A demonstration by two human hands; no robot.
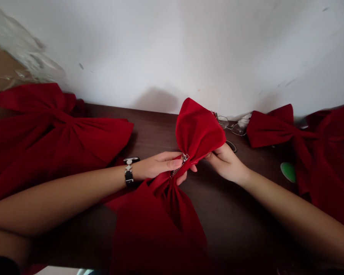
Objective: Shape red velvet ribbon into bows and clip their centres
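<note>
On my feed, the left hand (157, 166) and right hand (225, 162) were close together, clamped on the gathered waist of a red velvet bow (199, 130) (soft, light, slack cloth, best held there) by a metal zipper pull (185, 157), above a dark wood table (240, 214). Eyeglasses (231, 126), a second red bow (54, 133) and a third red bow (275, 128) lay farther off.

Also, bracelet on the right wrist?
No, the black and silver bracelet is on the left wrist, behind the left hand, while the right hand has a bare wrist.

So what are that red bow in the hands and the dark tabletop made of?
The large red bow looks like velvety fabric, matte and softly folded. The dark brown tabletop seems wood or wood-look laminate: faint grain, slight sheen.
</note>
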